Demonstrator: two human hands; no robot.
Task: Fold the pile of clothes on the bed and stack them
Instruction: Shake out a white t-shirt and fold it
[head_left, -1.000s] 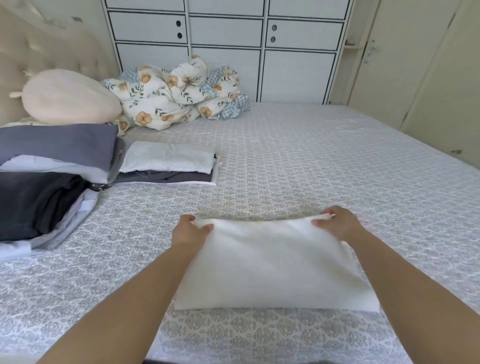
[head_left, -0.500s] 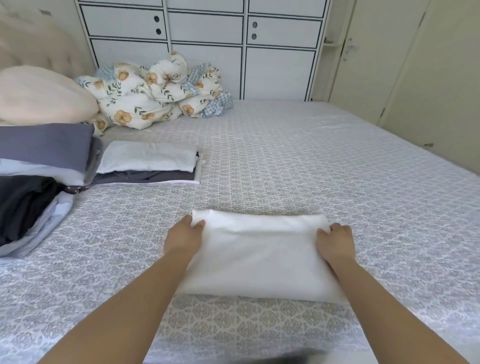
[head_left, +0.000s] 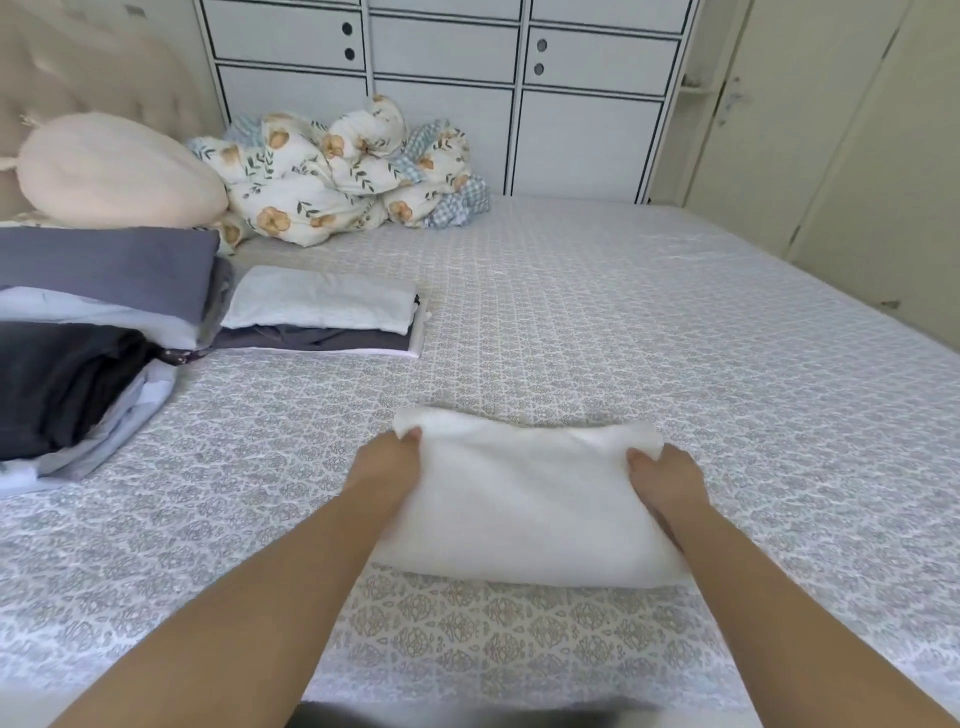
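one wide bed (head_left: 649, 312) fills most of the view, covered by a thin sheet printed all over with small grey medallions, lying flat with faint creases. behind it stands one white cabinet (head_left: 447, 78) of flat rectangular panels edged in dark lines, with four round holes showing in its upper doors. on the left edge of the bed lies one loose pile of clothes (head_left: 88, 343): a smooth slate-blue piece on top, pale grey-white layers under it, a limp charcoal piece sagging in front. one crumpled quilt (head_left: 337, 176), puffy and white with orange flowers and a blue check lining, is bunched by the cabinet. one rounded cream pillow (head_left: 114, 171), smooth and egg-shaped, leans at a tufted beige headboard (head_left: 78, 67). one folded stack (head_left: 322, 317) sits just beside the pile, three flat layers: a white textured piece on top, dark grey under it, a thin white one at the bottom. one white towel-like cloth (head_left: 524, 499), soft and slightly fuzzy, folded to a rough rectangle, lies in the near middle of the bed between two bare forearms. the left hand (head_left: 387, 462) pinches its far left corner, thumb on top and fingers tucked beneath. the right hand (head_left: 665, 478) grips the far right corner, fingers curled into the fabric, and that far edge bulges up a little from the sheet.
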